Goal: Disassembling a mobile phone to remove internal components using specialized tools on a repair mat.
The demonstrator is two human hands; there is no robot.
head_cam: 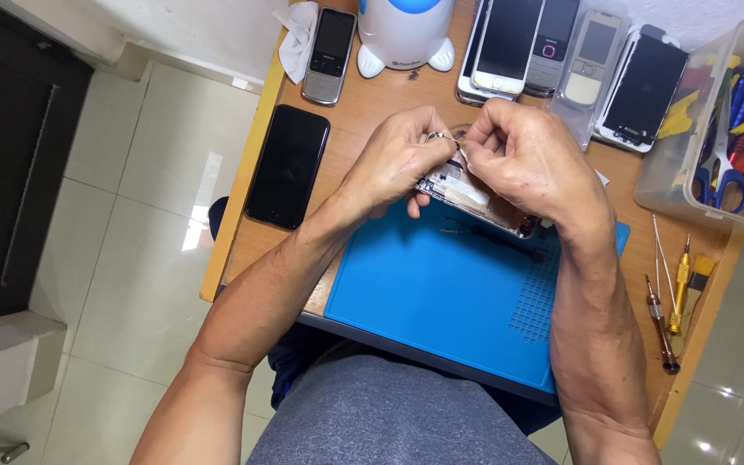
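One opened phone (475, 196) sits between both hands, above the blue work mat (441, 293). The left hand (398, 159) grips its near end; the right hand (531, 159) pinches a thin strip at its top. Left of the hands lie two phones: one black smartphone (288, 165) and one grey keypad phone (329, 56). Beyond the hands lie about five more handsets. Right of them sit two screwdrivers (669, 297) and one clear tool box (721, 120). The wooden table (363, 112) stands on pale floor tiles (157, 198).

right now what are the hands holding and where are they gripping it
Both hands hold an opened phone above the blue mat: left hand and right hand pinch at its upper end.
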